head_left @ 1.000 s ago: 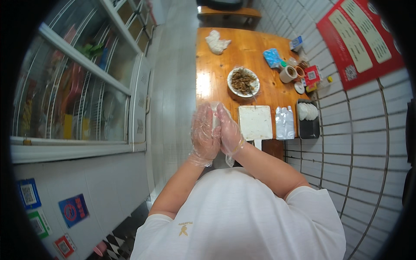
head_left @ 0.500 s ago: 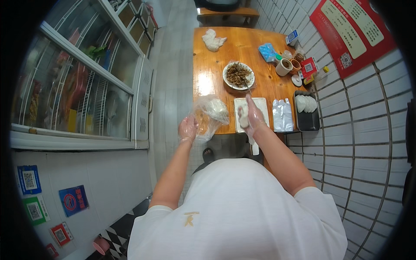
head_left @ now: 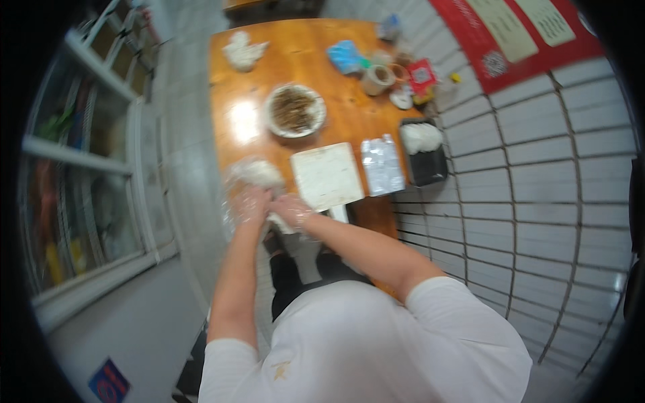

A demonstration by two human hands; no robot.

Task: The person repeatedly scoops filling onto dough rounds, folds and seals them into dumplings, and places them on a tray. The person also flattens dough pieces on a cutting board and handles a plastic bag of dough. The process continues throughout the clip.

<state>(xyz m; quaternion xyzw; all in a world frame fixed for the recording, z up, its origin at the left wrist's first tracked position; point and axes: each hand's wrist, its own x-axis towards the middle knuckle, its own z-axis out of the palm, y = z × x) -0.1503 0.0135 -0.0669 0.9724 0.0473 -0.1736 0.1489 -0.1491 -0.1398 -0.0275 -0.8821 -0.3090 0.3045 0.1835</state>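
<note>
Dough (head_left: 267, 175), pale in its clear bag (head_left: 235, 173); I can't tell if my left grip (head_left: 253, 203) or right grip (head_left: 290, 209) is clenched. Bowl (head_left: 295, 133) holds brown filling (head_left: 293, 109); black tray (head_left: 428, 168), white rounds (head_left: 422, 138).

Left hand (head_left: 250, 205) just beside right hand (head_left: 291, 210), forearms (head_left: 373, 248) converging, fingers (head_left: 279, 201) blurred

White lump (head_left: 267, 173) in a colourless plastic bag (head_left: 235, 174); orange-brown wooden counter (head_left: 351, 122); off-white board (head_left: 327, 176); white bowl (head_left: 320, 114) with brown filling (head_left: 293, 109); black tray (head_left: 428, 169); blue packet (head_left: 345, 57); white T-shirt (head_left: 383, 342) with gold emblem (head_left: 281, 371); red poster (head_left: 451, 20) with cream panels (head_left: 500, 27); dark-gridded white tiles (head_left: 541, 154).
</note>
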